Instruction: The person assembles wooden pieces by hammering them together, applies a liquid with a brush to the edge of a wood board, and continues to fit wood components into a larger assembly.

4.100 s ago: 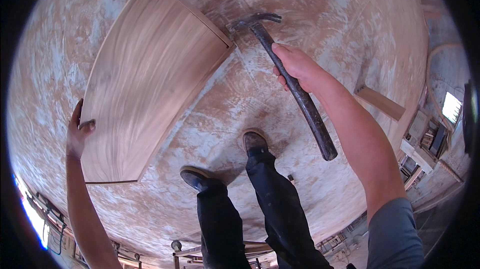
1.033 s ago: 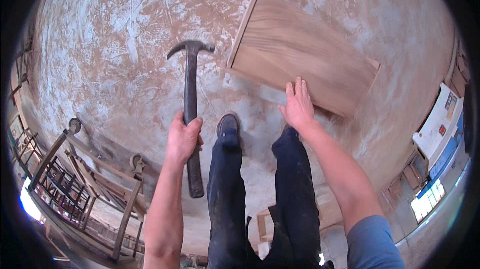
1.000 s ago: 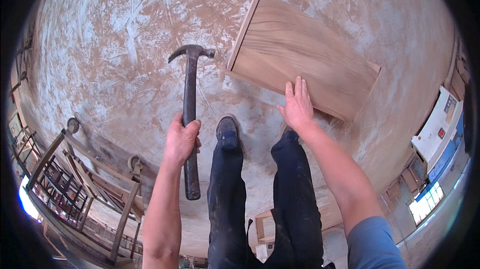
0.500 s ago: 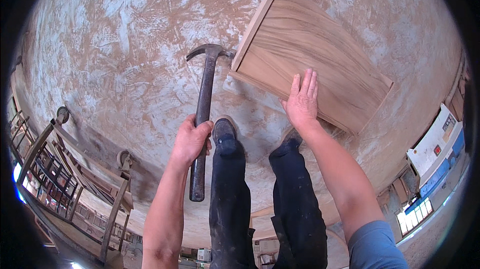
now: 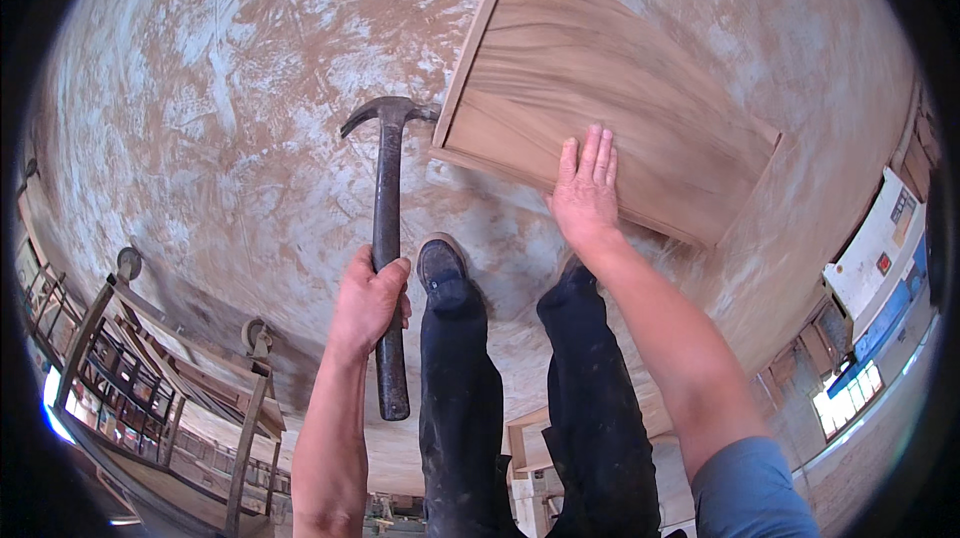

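My left hand (image 5: 368, 300) is wrapped round the handle of a dark claw hammer (image 5: 388, 178). The hammer's claw points left, and its striking face is at the left edge strip of a wooden drawer-like panel (image 5: 600, 68); whether they touch I cannot tell. The panel has a brown wavy grain and raised edge strips, and it sits on the floor in front of me. My right hand (image 5: 585, 193) lies flat on the panel near its front edge, fingers stretched out and holding nothing.
My two shoes (image 5: 442, 260) stand on the stained, whitish-brown floor (image 5: 250, 88), close to the panel. At the left is a wheeled cart with a wooden frame (image 5: 190, 358). A white and blue machine (image 5: 878, 263) stands at the far right.
In the picture, the hammer, panel and both hands have all shifted a little left. The hammer face stays near the panel's left edge, and my right hand remains flat on the panel.
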### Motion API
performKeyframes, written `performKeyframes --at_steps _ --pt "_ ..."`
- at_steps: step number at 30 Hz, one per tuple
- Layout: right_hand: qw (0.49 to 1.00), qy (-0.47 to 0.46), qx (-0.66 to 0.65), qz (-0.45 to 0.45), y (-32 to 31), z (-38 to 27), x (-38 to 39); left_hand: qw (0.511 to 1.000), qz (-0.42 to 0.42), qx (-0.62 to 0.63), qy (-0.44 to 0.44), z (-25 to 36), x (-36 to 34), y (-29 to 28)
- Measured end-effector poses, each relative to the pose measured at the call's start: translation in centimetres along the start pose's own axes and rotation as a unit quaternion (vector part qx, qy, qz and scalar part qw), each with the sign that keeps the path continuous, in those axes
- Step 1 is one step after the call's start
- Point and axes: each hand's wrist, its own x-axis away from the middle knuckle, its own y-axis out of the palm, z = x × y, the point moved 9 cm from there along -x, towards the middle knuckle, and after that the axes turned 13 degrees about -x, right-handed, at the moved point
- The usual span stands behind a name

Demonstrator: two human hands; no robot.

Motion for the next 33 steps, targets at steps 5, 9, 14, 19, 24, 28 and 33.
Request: performKeyframes --at_steps 5,9,14,19,24,28,33 --pt "1.0 -0.001 -0.003 -0.004 0.5 0.3 0.2 1.0 0.002 0.007 -0.007 0.1 0.6 -0.6" --pt "0.999 -0.004 -0.037 0.015 0.1 0.2 0.1 1.0 -0.001 -0.006 -0.006 0.6 1.1 -0.2" --pt "0.995 0.001 -0.097 -0.011 -2.3 0.1 0.6 0.997 0.055 -0.032 0.036 1.4 5.5 1.0" --pt "0.832 0.03 -0.551 -0.051 -7.5 -2.4 8.8 0.976 0.089 -0.142 0.141 2.7 12.6 7.3" --pt "0.563 0.17 -0.801 0.11 -11.8 3.4 19.4 0.846 -0.009 -0.343 0.409 6.4 19.3 22.5" --pt "0.315 0.348 -0.869 0.159 -8.5 18.2 26.0 0.78 -0.093 -0.417 0.458 7.7 18.8 30.2" --pt "0.226 0.342 -0.898 0.159 -6.3 31.9 32.6 0.995 -0.096 -0.022 -0.005 4.3 3.6 33.1"
